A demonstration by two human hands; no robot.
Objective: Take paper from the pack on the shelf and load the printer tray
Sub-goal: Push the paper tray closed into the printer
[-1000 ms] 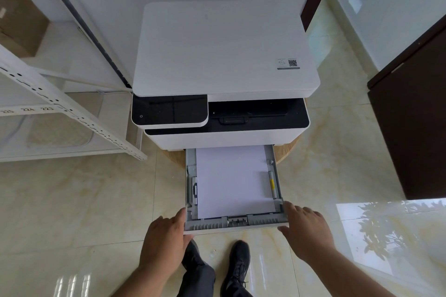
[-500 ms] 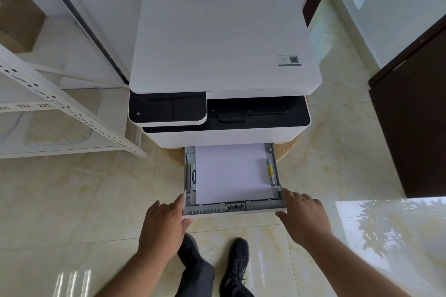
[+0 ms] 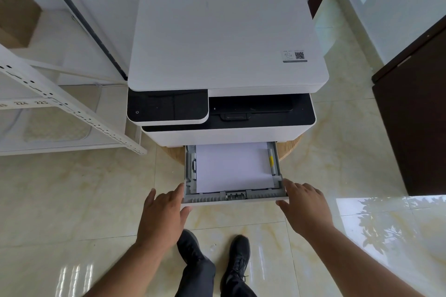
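Note:
A white printer with a black front panel stands on a low round wooden stand. Its grey paper tray sticks out partway at the bottom, with a stack of white paper lying flat inside. My left hand presses with straight fingers against the tray's front left corner. My right hand presses the front right corner the same way. The paper pack is out of sight.
A white metal shelf stands at the left, with a brown cardboard box on an upper level. A dark wooden cabinet stands at the right. My black shoes are on the glossy tiled floor below the tray.
The tray has slid further into the printer, with both hands following it forward. Less paper shows than a second ago.

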